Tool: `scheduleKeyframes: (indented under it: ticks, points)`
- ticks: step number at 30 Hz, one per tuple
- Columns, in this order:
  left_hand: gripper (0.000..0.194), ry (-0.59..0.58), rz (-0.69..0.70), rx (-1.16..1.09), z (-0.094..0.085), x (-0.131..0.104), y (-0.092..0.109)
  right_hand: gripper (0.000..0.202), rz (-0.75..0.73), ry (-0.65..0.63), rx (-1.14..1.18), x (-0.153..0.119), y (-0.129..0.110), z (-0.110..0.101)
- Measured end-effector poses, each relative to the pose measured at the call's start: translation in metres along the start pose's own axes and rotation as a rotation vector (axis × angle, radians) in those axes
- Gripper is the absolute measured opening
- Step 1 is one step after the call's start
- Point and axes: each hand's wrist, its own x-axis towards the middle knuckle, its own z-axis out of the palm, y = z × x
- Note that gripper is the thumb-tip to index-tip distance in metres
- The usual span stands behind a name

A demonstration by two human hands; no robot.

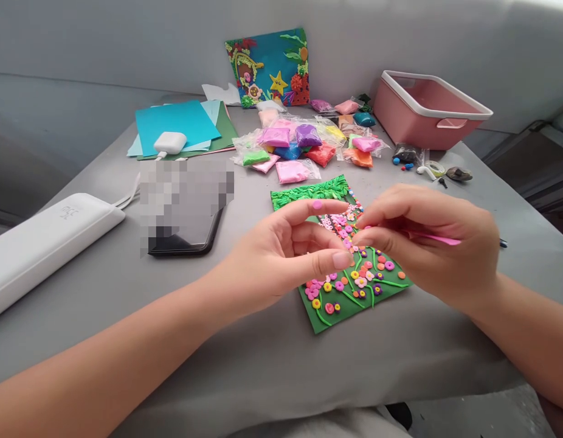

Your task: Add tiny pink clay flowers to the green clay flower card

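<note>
Above a green card (pixel 322 319) decorated with clay flowers, stems and leaves, my two hands are close together. My left hand (pixel 304 243) is open, its thumb and index finger apart. A small flat pink clay dot (pixel 317 205) sticks to its index finger. My right hand (pixel 431 243) is closed in a pinch on a thin pink stick-like tool (pixel 439 238), whose flat end shows past the fingers. The tool's tip is mostly hidden at the fingertips, beside the left hand. Both hands partly cover the card's flowers.
Behind the card lie several bags of coloured clay (pixel 293 170). A pink bin (pixel 409 118) stands back right, near an earphone (pixel 426 173). An undersea clay picture (pixel 270 64) leans at the back. Leftward are coloured sheets (pixel 172 125), a phone (pixel 190 240) and a white power bank (pixel 48 243).
</note>
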Motion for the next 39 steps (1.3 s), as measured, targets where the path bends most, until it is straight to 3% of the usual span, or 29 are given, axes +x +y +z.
scheduleKeyframes:
  ticks: [4, 16, 19, 22, 25, 32, 39]
  points:
    - [0.051, -0.002, 0.018, 0.048, -0.0005, 0.0001, -0.003, 0.009, -0.026, -0.007, 0.004, 0.0003, -0.0013, -0.0006]
    - [0.054, 0.025, 0.042, 0.206, -0.0003, -0.001, -0.005, 0.018, 0.099, -0.149, 0.18, 0.0008, -0.003, -0.001]
    - [0.055, 0.02, 0.064, 0.22, 0.0002, -0.001, -0.0067, 0.016, 0.121, -0.136, 0.178, 0.0009, -0.0028, -0.0006]
    - [0.055, 0.022, 0.075, 0.229, 0.0006, -0.0009, -0.0071, 0.01, 0.055, -0.11, 0.13, 0.0006, -0.0023, -0.0016]
    - [0.055, 0.027, 0.073, 0.243, 0.0004, -0.001, -0.0066, 0.016, -0.012, -0.121, 0.118, 0.0, -0.0015, -0.0033]
    - [0.054, 0.022, 0.091, 0.245, -0.0003, -0.0016, -0.008, 0.005, -0.048, -0.091, 0.105, 0.0014, 0.0014, -0.0019]
    - [0.056, 0.029, 0.078, 0.241, -0.0002, -0.0016, -0.0072, 0.008, -0.095, -0.135, 0.099, 0.0034, 0.0004, -0.0035]
